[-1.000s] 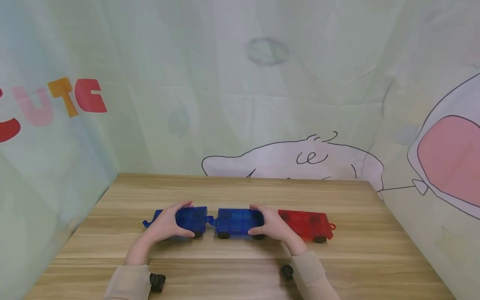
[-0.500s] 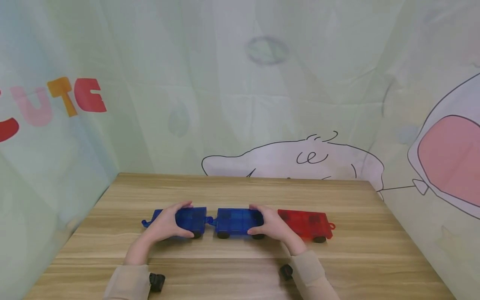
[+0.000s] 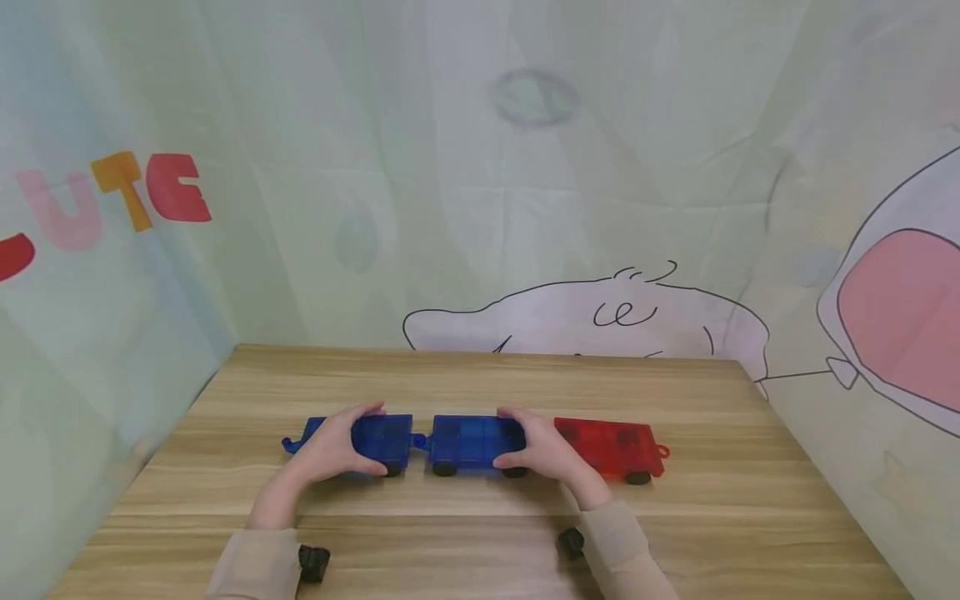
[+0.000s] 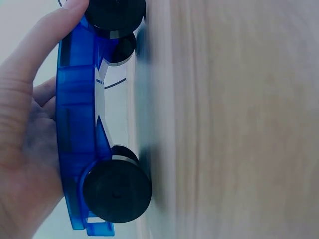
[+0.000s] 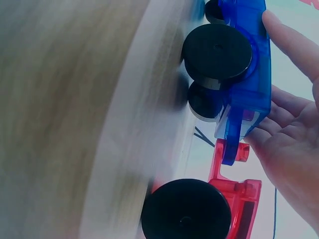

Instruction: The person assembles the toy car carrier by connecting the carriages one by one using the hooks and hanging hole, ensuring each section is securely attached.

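Note:
My left hand [image 3: 330,446] spans the left blue toy train car [image 3: 382,437], thumb on the near side and fingers on the far side. Likewise, my right hand [image 3: 543,446] grips the right end of a second blue car [image 3: 465,442]. A hook-and-ring coupling [image 3: 420,442] joins the two. Behind the right hand lies a red car [image 3: 611,446], its left end covered in the head view. In the right wrist view, the blue coupling piece [image 5: 232,142] overlaps the hook of the red car [image 5: 239,191]. All are translucent plastic with black wheels and stand on the table.
The wooden table [image 3: 465,550] runs back to a printed cloth backdrop [image 3: 315,208] that also rises on both sides. A black wrist device [image 3: 313,564] sits at the left sleeve, another black device [image 3: 572,543] at the right one.
The row of cars has shifted very slightly left in the head view, which itself moved a little. Both hands keep the same hold.

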`<control>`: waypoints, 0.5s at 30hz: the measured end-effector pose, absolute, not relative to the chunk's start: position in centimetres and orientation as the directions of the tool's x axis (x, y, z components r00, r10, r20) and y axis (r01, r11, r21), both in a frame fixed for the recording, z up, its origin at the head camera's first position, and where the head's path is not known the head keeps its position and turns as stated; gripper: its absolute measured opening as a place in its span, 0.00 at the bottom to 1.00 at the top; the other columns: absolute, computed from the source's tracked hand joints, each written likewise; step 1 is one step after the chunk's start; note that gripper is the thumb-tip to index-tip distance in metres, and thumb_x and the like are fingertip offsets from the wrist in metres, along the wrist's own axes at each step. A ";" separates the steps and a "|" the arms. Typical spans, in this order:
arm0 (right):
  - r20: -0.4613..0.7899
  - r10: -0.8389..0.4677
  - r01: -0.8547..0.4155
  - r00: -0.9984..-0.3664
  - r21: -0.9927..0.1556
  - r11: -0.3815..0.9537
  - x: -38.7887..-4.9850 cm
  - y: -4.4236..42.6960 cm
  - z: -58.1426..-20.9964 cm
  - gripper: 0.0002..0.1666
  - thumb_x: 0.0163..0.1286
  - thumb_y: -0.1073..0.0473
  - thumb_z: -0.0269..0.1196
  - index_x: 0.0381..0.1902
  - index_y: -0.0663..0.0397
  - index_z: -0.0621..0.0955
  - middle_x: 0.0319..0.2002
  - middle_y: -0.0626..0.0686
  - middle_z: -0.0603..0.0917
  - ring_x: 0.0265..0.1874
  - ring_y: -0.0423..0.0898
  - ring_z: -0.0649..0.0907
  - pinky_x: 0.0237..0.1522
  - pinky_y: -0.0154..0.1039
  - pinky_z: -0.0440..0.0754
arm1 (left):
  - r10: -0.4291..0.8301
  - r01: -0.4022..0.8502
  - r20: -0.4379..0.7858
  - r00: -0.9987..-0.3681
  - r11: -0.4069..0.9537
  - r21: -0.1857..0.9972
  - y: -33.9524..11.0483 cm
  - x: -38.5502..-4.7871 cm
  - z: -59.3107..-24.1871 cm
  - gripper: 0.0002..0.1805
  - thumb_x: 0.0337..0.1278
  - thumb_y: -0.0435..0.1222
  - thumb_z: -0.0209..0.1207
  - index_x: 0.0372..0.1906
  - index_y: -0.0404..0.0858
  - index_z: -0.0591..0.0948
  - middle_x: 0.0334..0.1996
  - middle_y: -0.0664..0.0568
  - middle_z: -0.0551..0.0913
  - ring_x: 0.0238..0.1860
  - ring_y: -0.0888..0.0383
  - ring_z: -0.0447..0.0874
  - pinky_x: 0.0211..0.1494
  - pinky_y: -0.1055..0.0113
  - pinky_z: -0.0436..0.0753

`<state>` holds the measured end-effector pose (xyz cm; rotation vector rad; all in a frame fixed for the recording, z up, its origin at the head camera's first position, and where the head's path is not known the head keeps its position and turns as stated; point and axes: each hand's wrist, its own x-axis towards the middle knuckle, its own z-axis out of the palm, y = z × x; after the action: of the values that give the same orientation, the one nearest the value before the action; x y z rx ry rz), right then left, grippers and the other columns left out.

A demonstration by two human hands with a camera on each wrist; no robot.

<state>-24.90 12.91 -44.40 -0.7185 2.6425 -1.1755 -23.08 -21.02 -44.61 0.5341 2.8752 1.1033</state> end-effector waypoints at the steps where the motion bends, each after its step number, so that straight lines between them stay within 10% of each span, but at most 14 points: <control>1: 0.046 -0.488 -0.362 -0.872 -0.732 0.577 -24.9 12.9 -44.4 0.45 0.56 0.56 0.74 0.67 0.68 0.69 0.66 0.63 0.74 0.67 0.61 0.71 0.69 0.59 0.66 | 0.321 0.310 0.107 -0.941 0.692 0.651 -21.0 -23.1 -44.6 0.55 0.32 0.46 0.79 0.68 0.26 0.67 0.61 0.36 0.77 0.66 0.33 0.68 0.65 0.35 0.67; 15: 0.023 -0.486 -0.360 -0.874 -0.702 0.615 -24.8 12.8 -44.3 0.45 0.57 0.54 0.73 0.68 0.66 0.68 0.66 0.62 0.73 0.67 0.61 0.71 0.68 0.60 0.67 | 0.327 0.307 0.090 -0.941 0.708 0.636 -20.9 -23.1 -44.6 0.55 0.33 0.46 0.78 0.68 0.26 0.65 0.62 0.34 0.75 0.66 0.32 0.67 0.66 0.35 0.66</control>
<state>-24.84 12.84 -44.33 -0.7049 2.6678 -1.1025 -23.11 -20.91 -44.64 0.5334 2.8760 1.0637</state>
